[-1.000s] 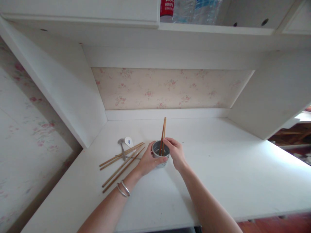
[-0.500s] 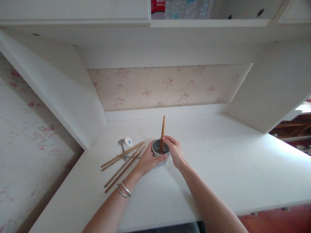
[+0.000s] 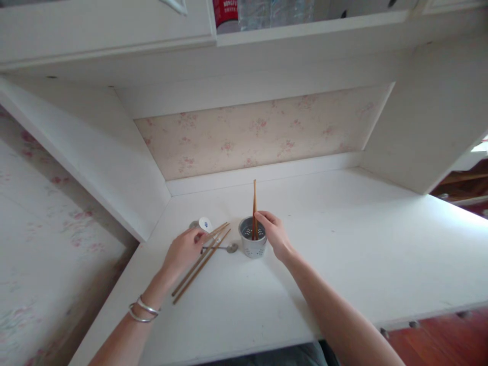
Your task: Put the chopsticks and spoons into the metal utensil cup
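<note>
My right hand (image 3: 277,235) is closed at the fingertips on a pair of wooden chopsticks (image 3: 254,203), which stand nearly upright in a grey perforated utensil holder (image 3: 253,249). To the left, my left hand (image 3: 185,249) has its thumb and fingers closed around another pair of chopsticks (image 3: 219,229), covering their near ends. Beside and partly under these lie two more chopsticks (image 3: 200,269). A metal spoon (image 3: 232,248) rests between them and the holder. Behind my left hand are a white spoon (image 3: 206,224) with a blue mark and a partly hidden metal spoon (image 3: 193,224).
The white desk (image 3: 324,264) has side panels left and right and a flowered back wall (image 3: 263,132). Overhead runs a white cabinet (image 3: 114,30), its open shelf holding a red package (image 3: 226,12) and clear plastic bottles (image 3: 274,14).
My left hand has let go of the utensil holder and moved left to the loose chopsticks. The right hand still holds its pair in the holder. The view has tilted slightly.
</note>
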The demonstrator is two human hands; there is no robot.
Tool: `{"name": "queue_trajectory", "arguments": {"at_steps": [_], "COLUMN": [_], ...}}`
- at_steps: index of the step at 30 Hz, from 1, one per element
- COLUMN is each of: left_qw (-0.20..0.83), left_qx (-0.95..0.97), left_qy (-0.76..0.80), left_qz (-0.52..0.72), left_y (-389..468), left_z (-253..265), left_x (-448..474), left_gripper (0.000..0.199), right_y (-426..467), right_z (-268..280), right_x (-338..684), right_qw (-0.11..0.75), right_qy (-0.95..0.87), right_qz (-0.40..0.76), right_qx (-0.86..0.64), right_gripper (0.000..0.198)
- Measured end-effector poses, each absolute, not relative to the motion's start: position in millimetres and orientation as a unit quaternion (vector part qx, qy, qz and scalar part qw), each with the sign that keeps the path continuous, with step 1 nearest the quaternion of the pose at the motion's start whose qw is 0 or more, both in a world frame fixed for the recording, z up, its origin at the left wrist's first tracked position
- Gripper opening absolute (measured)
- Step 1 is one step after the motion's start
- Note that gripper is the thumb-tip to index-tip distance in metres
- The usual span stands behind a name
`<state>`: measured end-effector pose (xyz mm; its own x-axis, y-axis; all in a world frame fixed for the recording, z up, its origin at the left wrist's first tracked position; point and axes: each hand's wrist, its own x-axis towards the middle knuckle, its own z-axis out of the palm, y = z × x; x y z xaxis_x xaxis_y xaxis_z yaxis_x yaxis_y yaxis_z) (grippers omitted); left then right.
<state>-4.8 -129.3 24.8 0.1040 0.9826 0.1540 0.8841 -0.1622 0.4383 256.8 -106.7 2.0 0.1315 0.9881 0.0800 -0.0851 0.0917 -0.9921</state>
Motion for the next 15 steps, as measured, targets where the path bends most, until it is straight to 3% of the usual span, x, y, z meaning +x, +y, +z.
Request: {"name": "queue_trajectory", "arguments": {"at_steps": [5, 15], "left_qw": [0.075, 0.142], "left_qx": [0.749, 0.766], "left_qy": [0.65, 0.616], "left_qz": [0.103, 0.113], "left_y": [-136, -135], "left_z": [9, -7], "left_x": [-48, -48], "left_gripper": [0.031, 0.034], "right_y": [-106, -108], "right_z": [1, 1], "right_x": [257, 256], "right_qw": [0.575, 0.577], "right_qy": [-0.466, -0.465], "right_qz": [0.467, 0.463], "right_qx": [-0.483, -0.486], "right_gripper": [0.035, 0.036]}}
